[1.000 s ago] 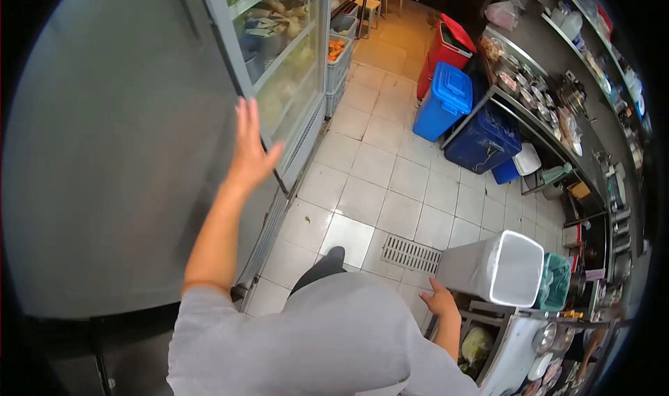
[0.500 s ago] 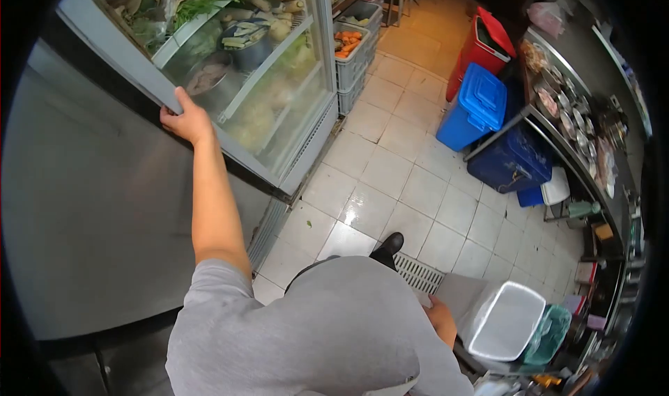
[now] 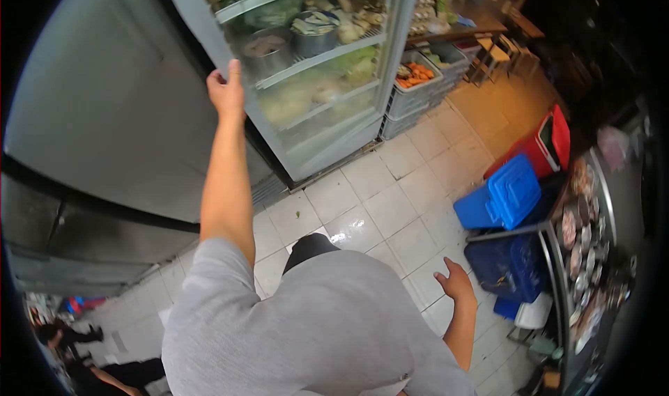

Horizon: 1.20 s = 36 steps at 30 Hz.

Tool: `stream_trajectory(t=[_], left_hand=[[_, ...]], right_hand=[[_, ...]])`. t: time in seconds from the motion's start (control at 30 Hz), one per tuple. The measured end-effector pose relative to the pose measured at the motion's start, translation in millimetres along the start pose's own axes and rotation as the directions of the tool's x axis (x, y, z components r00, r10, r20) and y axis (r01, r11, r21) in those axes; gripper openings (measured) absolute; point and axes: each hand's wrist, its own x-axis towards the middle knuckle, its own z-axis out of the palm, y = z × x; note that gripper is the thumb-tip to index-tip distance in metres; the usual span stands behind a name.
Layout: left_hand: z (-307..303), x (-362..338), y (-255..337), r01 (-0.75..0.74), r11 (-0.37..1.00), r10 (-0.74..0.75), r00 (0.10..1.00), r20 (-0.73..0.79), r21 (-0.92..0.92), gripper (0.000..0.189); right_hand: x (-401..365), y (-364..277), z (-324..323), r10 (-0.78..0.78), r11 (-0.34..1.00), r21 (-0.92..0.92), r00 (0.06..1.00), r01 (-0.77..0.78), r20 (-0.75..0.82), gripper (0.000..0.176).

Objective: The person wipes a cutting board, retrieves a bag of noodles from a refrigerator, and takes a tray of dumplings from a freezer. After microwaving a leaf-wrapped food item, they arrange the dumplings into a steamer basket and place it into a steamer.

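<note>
My left hand (image 3: 227, 100) is at the left edge of a tall glass-door refrigerator (image 3: 208, 30), its fingers curled on the door frame and its thumb pointing up. Behind the glass, a metal pot (image 3: 268, 63) holding something pinkish stands beside a pot of cut greens (image 3: 316, 42). Bagged leafy vegetables (image 3: 289, 107) fill the shelf below, blurred by the misty pane. Over the tiled floor, my right hand (image 3: 458, 286) hangs free with thumb and fingers apart, holding nothing.
Stacked grey crates (image 3: 412, 102), the top one with carrots (image 3: 416, 73), stand right of the refrigerator. Blue (image 3: 512, 190) and red (image 3: 536, 145) lidded bins flank a metal counter (image 3: 606, 201) crowded with bowls. A steel cabinet (image 3: 125, 96) is at left. People in dark clothes (image 3: 70, 337) are at lower left.
My view has turned, so the refrigerator shows farther right. My left hand stays at the door's edge. My right hand has come out from beside my body, fingers spread.
</note>
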Motion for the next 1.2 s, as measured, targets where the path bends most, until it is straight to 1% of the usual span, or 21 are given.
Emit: stream_trajectory(t=[0.03, 0.13, 0.17, 0.23, 0.27, 0.3, 0.33, 0.37, 0.43, 0.47, 0.5, 0.6, 0.67, 0.7, 0.73, 0.77, 0.83, 0.97, 1.0, 1.1, 1.2], left_hand=[[-6.1, -44.2, 31.8, -0.045, 0.996, 0.049, 0.998, -0.050, 0.083, 0.071], [-28.9, -146.5, 89.2, -0.148, 0.984, 0.145, 0.989, 0.040, 0.103, 0.053], [-32.9, -182.0, 100.7, -0.170, 0.984, 0.166, 0.983, 0.085, 0.044, 0.050], [-35.5, -243.5, 90.6, -0.248, 0.958, 0.279, 0.926, 0.256, -0.146, 0.029], [-40.7, -276.3, 67.5, 0.048, 0.970, 0.069, 0.884, 0.463, -0.237, 0.022], [-47.9, -294.1, 64.0, -0.038, 0.988, 0.125, 0.763, 0.634, -0.149, 0.022], [-51.0, -301.3, 60.0, -0.142, 0.987, 0.150, 0.603, 0.784, -0.079, 0.023], [-48.5, -301.7, 53.8, -0.147, 0.986, 0.156, 0.599, 0.785, -0.084, 0.023], [-36.8, -294.0, 35.3, -0.393, 0.912, 0.287, 0.401, 0.870, -0.120, 0.025], [-29.2, -287.5, 16.7, -0.383, 0.915, 0.283, 0.388, 0.877, -0.126, 0.025], [-20.9, -277.1, -5.0, -0.389, 0.921, 0.220, 0.449, 0.866, -0.033, 0.027], [13.3, -229.2, -79.7, -0.334, 0.924, 0.074, 0.637, 0.767, 0.187, 0.036], [45.4, -185.0, -122.4, 0.185, 0.904, -0.393, 0.714, 0.579, 0.385, 0.047], [64.6, -165.8, -203.3, 0.091, 0.907, -0.296, 0.832, 0.469, 0.411, 0.054], [83.2, -127.9, -223.7, 0.237, 0.799, -0.490, 0.789, 0.370, 0.553, 0.053], [96.5, -109.9, -218.0, -0.011, 0.780, -0.244, 0.915, 0.320, 0.626, 0.055], [118.7, -60.0, -260.5, -0.335, 0.654, 0.018, 0.904, 0.428, 0.679, 0.057], [139.8, 17.6, -348.3, -0.323, 0.346, -0.311, 0.847, 0.432, 0.881, 0.057], [138.0, 29.7, -362.9, -0.333, 0.317, -0.340, 0.834, 0.434, 0.888, 0.056], [140.1, 50.7, -391.1, -0.377, 0.262, -0.391, 0.800, 0.455, 0.888, 0.056], [145.2, 67.4, -401.2, -0.405, 0.242, -0.407, 0.782, 0.471, 0.882, 0.056]], right_hand=[[9.4, -15.3, -24.8, -0.033, 0.999, -0.032, 0.999, 0.033, 0.000, 0.071], [31.0, -92.4, -96.2, -0.170, 0.933, 0.285, 0.966, 0.222, -0.197, 0.057], [41.7, -115.3, -110.3, -0.221, 0.931, 0.253, 0.957, 0.264, -0.186, 0.057], [58.1, -150.7, -126.7, -0.402, 0.747, 0.363, 0.813, 0.557, -0.421, 0.053], [60.7, -170.9, -137.3, -0.475, 0.687, 0.337, 0.750, 0.643, -0.461, 0.063], [65.3, -181.6, -140.7, -0.480, 0.684, 0.335, 0.745, 0.648, -0.463, 0.063], [71.4, -191.2, -143.5, -0.509, 0.564, 0.332, 0.635, 0.756, -0.581, 0.071], [79.9, -198.0, -146.4, -0.510, 0.435, 0.307, 0.512, 0.847, -0.691, 0.080], [96.6, -202.0, -157.5, -0.503, 0.365, 0.314, 0.470, 0.876, -0.725, 0.092], [101.9, -201.6, -167.5, -0.259, 0.314, 0.397, 0.480, 0.862, -0.838, 0.088], [104.4, -207.1, -175.3, 0.008, 0.246, 0.457, 0.470, 0.855, -0.883, 0.083], [153.4, -113.3, -212.3, 0.334, 0.422, 0.482, 0.362, 0.768, -0.870, 0.065], [172.7, -71.9, -246.4, 0.400, 0.487, 0.506, 0.334, 0.712, -0.854, 0.061], [184.3, -49.3, -262.2, 0.427, 0.488, 0.556, 0.371, 0.673, -0.824, 0.058], [193.8, -32.3, -277.6, 0.455, 0.487, 0.601, 0.403, 0.633, -0.794, 0.055], [202.8, -22.9, -292.5, 0.465, 0.501, 0.597, 0.387, 0.626, -0.796, 0.055], [220.6, -9.7, -314.0, 0.537, 0.374, 0.645, 0.411, 0.667, -0.737, 0.054], [249.1, 28.2, -340.1, 0.603, 0.213, 0.695, 0.467, 0.687, -0.647, 0.064], [252.5, 4.7, -340.8, 0.628, 0.240, 0.697, 0.439, 0.676, -0.643, 0.074], [263.1, 0.4, -340.5, 0.673, 0.275, 0.650, 0.341, 0.708, -0.657, 0.071], [258.7, 19.0, -334.4, 0.603, 0.243, 0.641, 0.404, 0.728, -0.688, 0.070]])
